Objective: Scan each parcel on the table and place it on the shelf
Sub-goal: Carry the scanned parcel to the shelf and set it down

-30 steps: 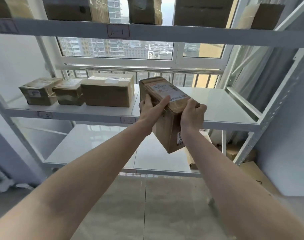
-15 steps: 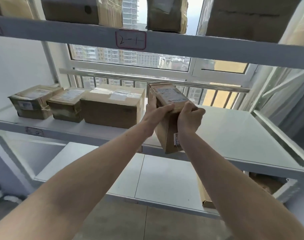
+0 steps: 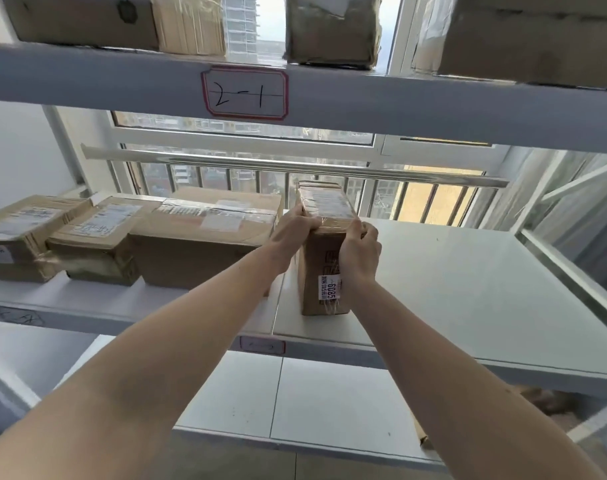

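A tall brown cardboard parcel [image 3: 324,268] with a shipping label on top and a small "6085" sticker on its front stands upright on the white middle shelf [image 3: 468,299]. It sits just right of a large carton [image 3: 205,244]. My left hand [image 3: 291,233] grips its top left edge. My right hand [image 3: 359,252] grips the top right corner, fingers curled over the top. The parcel's bottom rests on the shelf board.
Two smaller taped parcels [image 3: 98,244] [image 3: 21,233] sit left of the large carton. The upper shelf beam carries a "2-1" label [image 3: 245,92], with several boxes above it. A lower shelf [image 3: 295,403], a window railing and a brown box at lower right are visible.
Both hands carried the parcel up and forward from in front of the shelf edge and set it upright on the middle shelf beside the large carton. The view moved closer.
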